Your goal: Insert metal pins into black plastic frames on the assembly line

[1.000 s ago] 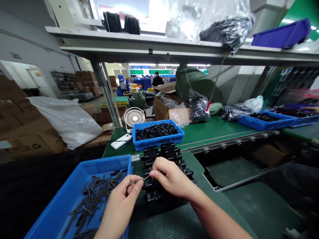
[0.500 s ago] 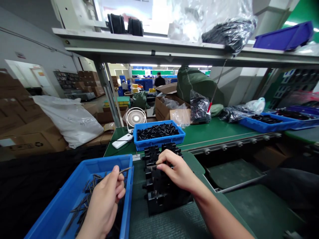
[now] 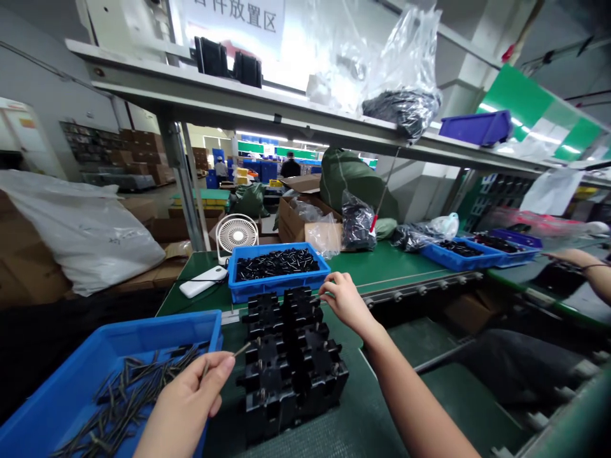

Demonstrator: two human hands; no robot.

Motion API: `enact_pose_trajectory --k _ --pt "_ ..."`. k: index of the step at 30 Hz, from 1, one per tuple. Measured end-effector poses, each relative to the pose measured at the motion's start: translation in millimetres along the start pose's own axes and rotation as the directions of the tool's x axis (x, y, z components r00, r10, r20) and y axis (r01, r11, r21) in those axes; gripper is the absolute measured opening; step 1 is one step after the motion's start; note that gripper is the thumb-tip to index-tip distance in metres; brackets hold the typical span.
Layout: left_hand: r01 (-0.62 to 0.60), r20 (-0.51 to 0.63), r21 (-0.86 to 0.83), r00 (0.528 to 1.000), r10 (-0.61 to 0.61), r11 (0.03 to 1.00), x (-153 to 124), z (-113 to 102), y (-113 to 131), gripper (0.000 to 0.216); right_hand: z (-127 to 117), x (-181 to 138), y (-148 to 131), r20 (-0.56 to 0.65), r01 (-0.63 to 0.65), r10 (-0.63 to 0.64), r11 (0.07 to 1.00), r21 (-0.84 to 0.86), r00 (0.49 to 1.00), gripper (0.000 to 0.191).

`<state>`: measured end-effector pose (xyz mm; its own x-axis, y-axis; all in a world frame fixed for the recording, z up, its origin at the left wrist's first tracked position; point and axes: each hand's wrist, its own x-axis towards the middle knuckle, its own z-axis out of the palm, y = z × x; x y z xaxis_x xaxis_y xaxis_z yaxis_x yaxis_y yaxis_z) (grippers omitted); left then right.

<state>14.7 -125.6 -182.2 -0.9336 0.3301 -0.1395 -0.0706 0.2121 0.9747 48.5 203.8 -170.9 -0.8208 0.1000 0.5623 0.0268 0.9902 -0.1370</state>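
My left hand (image 3: 193, 397) is closed around a thin grey metal pin (image 3: 242, 349), whose tip sticks out toward the black parts. It hovers by the right rim of a blue bin (image 3: 107, 337) in which many similar pins (image 3: 119, 401) lie loose. Black moulded plastic blocks (image 3: 270, 381) stand in two rows on the green bench, with small metal pins upright in several of them. At the far right corner of these blocks, my right hand (image 3: 346, 302) has thumb and fingers pinched together; whatever is between them is too small to make out.
Behind the blocks sits a blue tray (image 3: 277, 289) full of small black parts, beside a white fan (image 3: 237, 236) and a white power bank (image 3: 203, 282). A shelf (image 3: 214, 95) crosses overhead. Another person's arm (image 3: 585, 264) reaches in at the right, near more blue trays (image 3: 463, 257).
My right hand has moved from over the middle of the blocks to their far right corner. My left hand still holds a pin, now lower and nearer the blocks. The view has turned right.
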Motion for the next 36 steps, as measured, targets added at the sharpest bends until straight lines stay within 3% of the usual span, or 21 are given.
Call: enact_pose_trajectory --k 7,12,15,17,20,22,27,31,36 --pt "0.034 0.031 -0.006 0.999 -0.034 0.999 6.6 -2.0 -9.1 0.059 13.0 16.5 1.0 0.042 0.026 -0.025 0.999 -0.036 0.999 0.004" --pt "0.019 0.023 -0.069 1.0 -0.018 0.997 1.4 0.9 0.8 0.057 22.1 23.1 -3.5 0.11 0.068 -0.065 0.997 -0.019 0.992 0.004" --pt "0.007 0.021 -0.088 1.0 -0.006 0.996 -2.9 2.7 8.0 0.053 12.1 22.3 -28.0 0.13 0.109 -0.115 0.993 0.055 0.985 0.013" --pt "-0.001 0.014 -0.079 1.0 0.002 0.997 -4.4 3.2 10.7 0.052 -2.1 18.8 -56.1 0.141 0.158 -0.192 0.961 0.227 0.971 0.02" --pt "-0.02 -0.001 -0.066 1.0 0.02 0.998 -4.7 2.9 12.9 0.052 -22.9 10.5 -103.3 0.159 0.221 -0.346 0.828 0.516 0.925 0.022" --pt "-0.042 -0.014 -0.043 0.999 0.041 0.998 -4.4 2.0 14.0 0.05 -28.8 5.6 -127.7 0.165 0.233 -0.399 0.771 0.593 0.902 0.022" --pt "-0.091 -0.009 0.025 0.996 0.092 0.996 -5.2 1.3 14.3 0.045 -18.8 -1.1 -149.1 0.114 0.192 -0.339 0.744 0.639 0.934 0.018" --pt "-0.036 -0.029 -0.182 0.999 0.031 0.983 -7.4 3.2 13.9 0.048 -16.2 -6.2 -147.7 0.075 0.166 -0.296 0.707 0.688 0.952 0.017" --pt "-0.103 -0.218 -0.511 0.976 -0.012 0.853 -3.9 -13.2 24.3 0.043 -23.1 -11.2 -140.9 0.07 0.133 -0.255 0.695 0.706 0.965 0.018"
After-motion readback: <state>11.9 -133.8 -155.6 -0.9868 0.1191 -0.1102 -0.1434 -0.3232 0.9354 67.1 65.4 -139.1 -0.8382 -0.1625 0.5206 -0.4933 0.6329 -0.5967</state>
